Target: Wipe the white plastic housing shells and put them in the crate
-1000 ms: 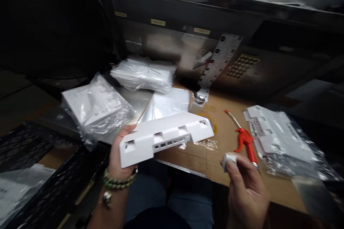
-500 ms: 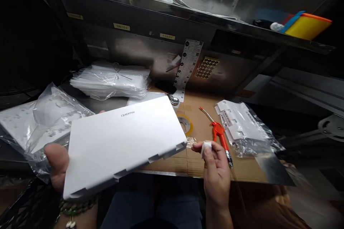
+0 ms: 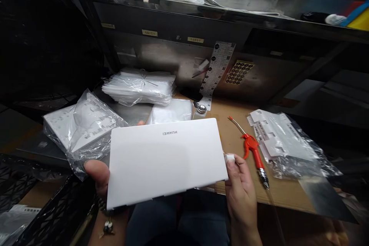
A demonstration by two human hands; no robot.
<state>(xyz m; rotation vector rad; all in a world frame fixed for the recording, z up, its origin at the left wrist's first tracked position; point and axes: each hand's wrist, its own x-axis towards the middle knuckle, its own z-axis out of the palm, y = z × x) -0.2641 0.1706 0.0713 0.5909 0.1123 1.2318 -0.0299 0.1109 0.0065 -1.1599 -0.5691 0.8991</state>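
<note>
The person holds a white panel (image 3: 165,161) out flat over the lap, at the near edge of the cardboard-covered surface (image 3: 230,130), smooth face up with the maker's name printed near its far edge. The left hand (image 3: 96,173) has its grip closed on the panel's near-left corner, thumb on top and fingers hidden underneath. The right hand (image 3: 240,184) keeps its grip pinched shut on a small white wad (image 3: 230,157), pressed against or just beside the panel's right edge; I cannot tell whether that hand also props the panel. To my eye this is the cleaning or checking of the panel's face, with the wad just arriving at the rim and the broad face not yet covered. As I judge it, the next move calls for the left hand to keep the panel level and firm while the wad is drawn across the face with light, even pressure, fingertips kept off the white surface. A red blow gun (image 3: 253,150) lies on the cardboard just right of the panel, within easy reach, and beyond it sits a bag of white parts (image 3: 285,146). On the left lies another bagged part (image 3: 83,127), touching the panel's far-left corner or nearly so. Farther back are a stack of clear bags (image 3: 141,86) and a small capped bottle (image 3: 201,109).
</note>
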